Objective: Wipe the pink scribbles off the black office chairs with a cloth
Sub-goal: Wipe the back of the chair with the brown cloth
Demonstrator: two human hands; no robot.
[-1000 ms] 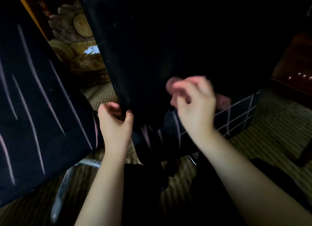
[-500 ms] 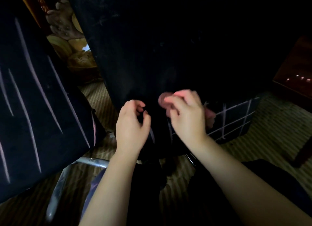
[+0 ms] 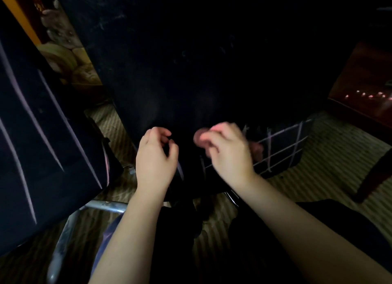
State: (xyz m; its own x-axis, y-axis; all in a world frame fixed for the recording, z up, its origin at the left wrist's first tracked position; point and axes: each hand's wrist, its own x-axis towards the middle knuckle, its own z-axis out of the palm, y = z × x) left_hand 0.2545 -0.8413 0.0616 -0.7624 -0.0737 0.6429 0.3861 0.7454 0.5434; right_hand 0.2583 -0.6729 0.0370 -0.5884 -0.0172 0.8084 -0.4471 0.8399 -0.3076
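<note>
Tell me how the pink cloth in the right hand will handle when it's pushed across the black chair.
Probably floppy: the cloth bunches inside the right hand, lumps poking out both sides. Likely light, since curled fingers alone hold it. It may drag rather than slide if the dark chair back is fabric; that's unclear.

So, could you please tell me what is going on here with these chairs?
A person is wiping pink scribbles off black office chairs. Their right hand holds a pinkish cloth against the lower back of the middle chair. The left hand is curled beside it, and whether it grips anything is unclear. A pink grid shows on the seat, and long pink strokes mark the left chair.
</note>
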